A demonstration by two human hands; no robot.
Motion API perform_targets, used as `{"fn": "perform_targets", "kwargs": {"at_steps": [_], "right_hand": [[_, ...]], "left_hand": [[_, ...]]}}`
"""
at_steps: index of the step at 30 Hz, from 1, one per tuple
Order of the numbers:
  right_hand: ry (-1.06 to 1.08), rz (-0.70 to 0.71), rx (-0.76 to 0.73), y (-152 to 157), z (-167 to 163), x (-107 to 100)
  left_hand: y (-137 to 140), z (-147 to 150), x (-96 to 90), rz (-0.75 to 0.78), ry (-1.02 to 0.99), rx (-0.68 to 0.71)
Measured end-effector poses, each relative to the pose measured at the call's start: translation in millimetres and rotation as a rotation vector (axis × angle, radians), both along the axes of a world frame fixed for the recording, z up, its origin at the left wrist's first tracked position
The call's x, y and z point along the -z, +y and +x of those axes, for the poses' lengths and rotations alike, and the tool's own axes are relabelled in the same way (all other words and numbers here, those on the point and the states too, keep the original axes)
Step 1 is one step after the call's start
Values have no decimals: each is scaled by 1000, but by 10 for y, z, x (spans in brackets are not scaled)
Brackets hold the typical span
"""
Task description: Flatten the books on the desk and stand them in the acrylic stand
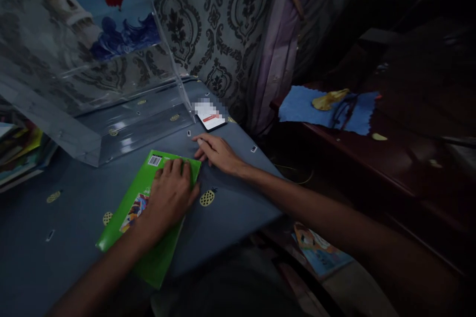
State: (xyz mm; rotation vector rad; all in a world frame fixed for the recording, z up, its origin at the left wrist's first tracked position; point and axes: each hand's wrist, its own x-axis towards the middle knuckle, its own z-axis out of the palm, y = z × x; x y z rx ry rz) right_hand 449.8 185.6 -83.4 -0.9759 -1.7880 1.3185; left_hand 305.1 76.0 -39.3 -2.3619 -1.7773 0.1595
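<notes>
A green book [124, 203] with a barcode in its top corner and a small colourful picture lies at an angle on the patterned blue-grey tabletop [226, 228]. Across its upper half rests my left hand [171, 188], palm down with the fingers laid on the cover. My right hand [213, 151] is just beyond the book's top right corner, low over the table. Its fingers are loosely bent and apart, and no object shows in them. Past it lies a phone [211, 119] with a lit screen.
A clear plastic stand [96, 141] occupies the back of the table against the wallpaper. Stacked books [26, 158] sit at the left edge. To the right, a blue cloth [308, 106] lies on a dark red surface. Below the table edge is another book [320, 252].
</notes>
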Motion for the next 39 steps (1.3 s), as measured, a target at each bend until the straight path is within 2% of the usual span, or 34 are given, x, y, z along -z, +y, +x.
{"fn": "perform_targets", "kwargs": {"at_steps": [5,12,23,28,32,35,39], "right_hand": [[11,-26,-5,-4,-3,-34],[42,-13,25,5,37,-80],[52,50,23,5,49,-89],[-1,273,21,-61,66,-111],[-215,485,-45,-123,64,-77],[-356,572,-85,-142,65,-42],[-366,661,-72,-165,75,-16]], "left_hand": [[21,146,-102,-96,18,-88],[58,168,-224,-199,57,-104],[79,108,-288,-205,10,-132],[15,123,-177,-155,25,-171],[-35,73,-66,-81,-15,-113],[-47,37,-34,-57,-32,-78],[-41,-70,-45,-34,-48,-25]]}}
